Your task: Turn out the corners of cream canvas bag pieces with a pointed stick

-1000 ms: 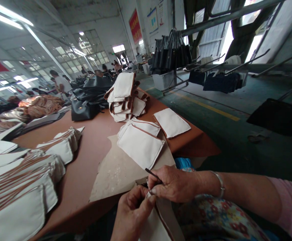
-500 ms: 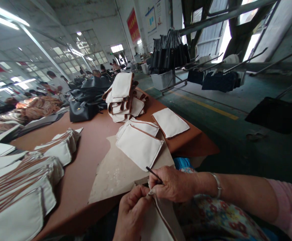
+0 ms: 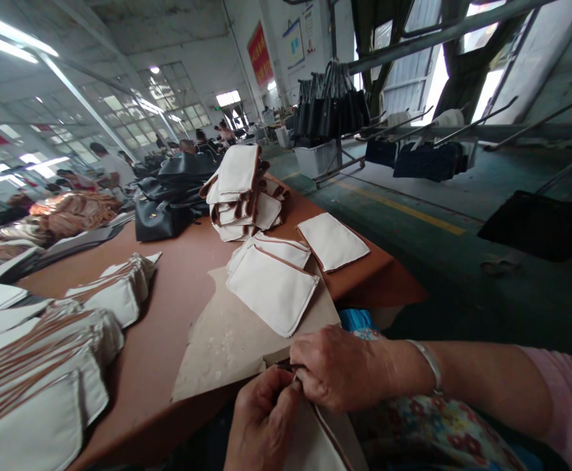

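At the table's near edge, my left hand point(image 3: 265, 415) pinches the corner of a white fabric pouch point(image 3: 308, 445) with brown edging along its opening. My right hand point(image 3: 338, 369) is closed against that same corner, its fingers around a thin dark stick-like tool point(image 3: 290, 367). The tool lies nearly level across the corner, and its tip is partly hidden by my fingers. Just beyond my hands, another white pouch point(image 3: 271, 288) rests on top of a few others on a brown cardboard sheet point(image 3: 212, 347). A single pouch point(image 3: 334, 241) lies to their right.
A tall pile of white pouches point(image 3: 239, 170) stands farther back, beside black leather bags point(image 3: 156, 216). Rows of pouches point(image 3: 35, 392) cover the left side of the brown table point(image 3: 168, 294). Racks with hanging black bags point(image 3: 332, 111) stand right, beyond the table; people are in the background.
My right hand has turned the dark tool from pointing up and away to lying level at the pouch corner. My left hand keeps its pinch in nearly the same place.
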Motion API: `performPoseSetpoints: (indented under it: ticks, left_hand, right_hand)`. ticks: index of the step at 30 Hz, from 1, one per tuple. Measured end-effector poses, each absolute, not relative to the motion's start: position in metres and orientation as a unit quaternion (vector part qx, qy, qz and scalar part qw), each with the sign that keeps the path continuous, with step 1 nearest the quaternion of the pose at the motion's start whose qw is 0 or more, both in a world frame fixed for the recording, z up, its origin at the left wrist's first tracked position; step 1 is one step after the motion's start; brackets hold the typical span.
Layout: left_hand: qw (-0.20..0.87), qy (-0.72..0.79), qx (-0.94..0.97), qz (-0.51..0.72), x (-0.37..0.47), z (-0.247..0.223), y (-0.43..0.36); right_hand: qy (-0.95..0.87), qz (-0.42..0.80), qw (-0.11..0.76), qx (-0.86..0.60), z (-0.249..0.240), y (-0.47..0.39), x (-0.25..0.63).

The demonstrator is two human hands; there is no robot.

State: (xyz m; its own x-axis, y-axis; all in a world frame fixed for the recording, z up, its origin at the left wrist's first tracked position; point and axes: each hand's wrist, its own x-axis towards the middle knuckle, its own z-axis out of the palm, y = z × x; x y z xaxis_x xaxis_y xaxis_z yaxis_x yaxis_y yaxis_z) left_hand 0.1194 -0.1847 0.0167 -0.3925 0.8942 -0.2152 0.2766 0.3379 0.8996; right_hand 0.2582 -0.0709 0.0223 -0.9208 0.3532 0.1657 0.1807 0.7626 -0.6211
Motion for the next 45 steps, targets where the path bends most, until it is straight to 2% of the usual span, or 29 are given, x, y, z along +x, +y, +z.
performPoseSetpoints:
  ticks: [2,5,8,10,12,18,25,27,29,32,34,36,40,45]
  left_hand:
    - [0.390,0.720,0.393,0.419,0.120,0.015,-0.186]
    - [0.463,0.691,0.334,0.444,0.119,0.014,-0.190]
    - [0.527,0.655,0.263,0.473,0.117,0.013,-0.192]
    - [0.542,0.642,0.233,0.489,0.116,0.013,-0.192]
    - [0.545,0.638,0.219,0.498,0.115,0.012,-0.192]
    - [0.514,0.650,0.244,0.504,0.117,0.007,-0.190]
    - [0.473,0.683,0.261,0.491,0.119,0.014,-0.195]
    - [0.489,0.668,0.260,0.497,0.117,0.018,-0.197]
    - [0.501,0.659,0.265,0.494,0.114,0.021,-0.197]
    - [0.512,0.659,0.271,0.479,0.110,0.026,-0.192]
    - [0.520,0.658,0.286,0.464,0.109,0.032,-0.187]
    - [0.516,0.664,0.317,0.438,0.110,0.040,-0.182]
    - [0.448,0.694,0.415,0.381,0.115,0.056,-0.178]
    - [0.330,0.702,0.529,0.344,0.115,0.055,-0.179]
  right_hand:
    - [-0.922,0.338,0.108,-0.157,0.021,-0.070,0.256]
    - [-0.866,0.465,0.049,-0.178,0.019,-0.062,0.255]
    - [-0.838,0.504,0.085,-0.190,0.022,-0.055,0.260]
    - [-0.866,0.437,0.149,-0.192,0.027,-0.053,0.268]
    - [-0.908,0.342,0.177,-0.166,0.033,-0.054,0.278]
    - [-0.981,0.140,0.113,-0.072,0.038,-0.071,0.294]
    - [-0.991,0.118,0.033,-0.055,0.016,-0.059,0.278]
    - [-0.981,0.152,0.020,-0.122,0.005,-0.046,0.274]
    - [-0.946,0.257,0.042,-0.194,0.000,-0.034,0.272]
    - [-0.838,0.479,0.145,-0.218,0.007,-0.028,0.273]
    - [-0.780,0.569,0.186,-0.184,0.016,-0.032,0.272]
    - [-0.755,0.615,0.177,-0.144,0.021,-0.037,0.268]
    - [-0.719,0.684,0.082,-0.093,0.013,-0.043,0.258]
    - [-0.765,0.618,0.108,-0.145,0.008,-0.050,0.256]
